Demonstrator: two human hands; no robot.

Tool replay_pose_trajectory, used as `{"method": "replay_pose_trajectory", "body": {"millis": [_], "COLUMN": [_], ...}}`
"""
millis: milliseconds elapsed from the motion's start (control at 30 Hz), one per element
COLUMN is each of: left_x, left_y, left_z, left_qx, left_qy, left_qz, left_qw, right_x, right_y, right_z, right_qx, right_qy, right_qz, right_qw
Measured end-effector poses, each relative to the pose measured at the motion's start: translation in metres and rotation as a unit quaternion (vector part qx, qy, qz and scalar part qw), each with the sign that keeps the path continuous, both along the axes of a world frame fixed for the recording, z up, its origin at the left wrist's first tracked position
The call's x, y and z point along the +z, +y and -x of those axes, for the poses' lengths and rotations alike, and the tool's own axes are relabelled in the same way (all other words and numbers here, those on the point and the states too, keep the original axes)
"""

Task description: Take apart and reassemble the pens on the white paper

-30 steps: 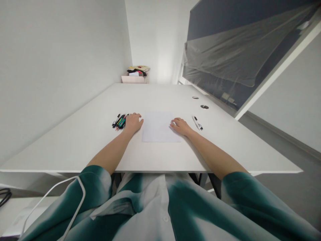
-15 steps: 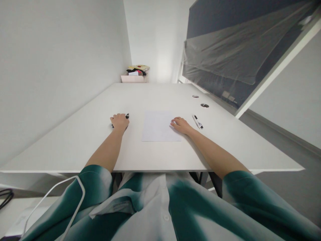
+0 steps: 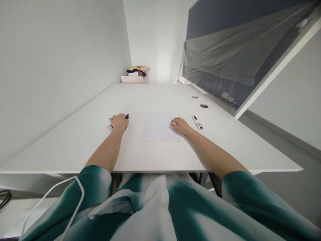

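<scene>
White paper point(image 3: 157, 129) (one sheet), two hands point(image 3: 119, 122) point(image 3: 181, 126), left one over pens point(image 3: 127, 116).

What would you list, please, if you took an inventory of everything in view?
paper sheet: one, white, between the hands
pens: count hidden, black ends showing, under the left hand
markers: count unclear, white and black, right of the right hand
table: one, white, beneath these
round fittings: two, silvery, table's far right
box: one, pale pink, beyond the table, holding mixed items
panel: one, dark, right
plastic sheet: one, translucent, over the panel
walls: several, whitish, around
white loop: one, lower left
black coil: one, far left
shirt: one, green-white, foreground
left hand: one, over the pens
right hand: one, at the paper's right edge
</scene>
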State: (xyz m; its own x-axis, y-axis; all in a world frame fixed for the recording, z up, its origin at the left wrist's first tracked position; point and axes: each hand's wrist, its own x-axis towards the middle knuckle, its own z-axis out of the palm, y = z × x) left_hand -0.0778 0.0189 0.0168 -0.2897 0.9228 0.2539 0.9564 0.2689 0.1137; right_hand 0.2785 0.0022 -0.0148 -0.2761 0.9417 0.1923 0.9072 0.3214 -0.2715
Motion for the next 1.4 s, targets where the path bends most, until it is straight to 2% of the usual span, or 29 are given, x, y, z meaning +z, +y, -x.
{"method": "replay_pose_trajectory", "body": {"millis": [233, 367, 433, 500, 567, 667, 767, 900, 1033, 1133, 1267, 1400], "left_x": [0.015, 0.022, 0.020, 0.013, 0.006, -0.002, -0.004, -0.004, -0.010, -0.019, -0.026, -0.026], "left_y": [-0.007, -0.008, -0.007, -0.005, -0.005, -0.009, -0.017, -0.028, -0.030, -0.024, -0.014, -0.008], "left_z": [-0.009, -0.021, -0.030, -0.041, -0.053, -0.071, -0.085, -0.094, -0.096, -0.095, -0.092, -0.086], "left_qx": [-0.009, -0.072, -0.129, -0.187, -0.219, -0.248, -0.274, -0.307, -0.335, -0.354, -0.358, -0.346], "left_qy": [-0.014, -0.095, -0.189, -0.292, -0.360, -0.410, -0.439, -0.410, -0.390, -0.420, -0.497, -0.531], "left_qz": [-0.033, -0.089, -0.107, -0.109, -0.106, -0.120, -0.122, -0.120, -0.084, -0.054, -0.049, -0.020], "left_qw": [0.999, 0.989, 0.968, 0.932, 0.901, 0.870, 0.847, 0.851, 0.854, 0.834, 0.788, 0.773], "right_x": [-0.001, -0.003, -0.004, -0.003, -0.002, 0.004, 0.011, 0.014, 0.012, 0.012, 0.012, 0.008], "right_y": [0.002, 0.003, 0.004, 0.004, 0.003, -0.001, -0.008, -0.015, -0.013, -0.008, -0.005, -0.005], "right_z": [-0.001, -0.002, -0.002, -0.002, 0.000, 0.006, 0.015, 0.030, 0.035, 0.030, 0.020, 0.017], "right_qx": [0.001, 0.000, 0.003, 0.009, 0.021, 0.046, 0.070, 0.103, 0.100, 0.094, 0.087, 0.075], "right_qy": [0.010, 0.030, 0.043, 0.061, 0.083, 0.126, 0.180, 0.285, 0.363, 0.399, 0.461, 0.503], "right_qz": [0.000, -0.004, -0.010, -0.025, -0.045, -0.065, -0.037, 0.029, 0.079, 0.091, 0.119, 0.147], "right_qw": [1.000, 1.000, 0.999, 0.998, 0.995, 0.989, 0.980, 0.952, 0.923, 0.907, 0.875, 0.849]}}
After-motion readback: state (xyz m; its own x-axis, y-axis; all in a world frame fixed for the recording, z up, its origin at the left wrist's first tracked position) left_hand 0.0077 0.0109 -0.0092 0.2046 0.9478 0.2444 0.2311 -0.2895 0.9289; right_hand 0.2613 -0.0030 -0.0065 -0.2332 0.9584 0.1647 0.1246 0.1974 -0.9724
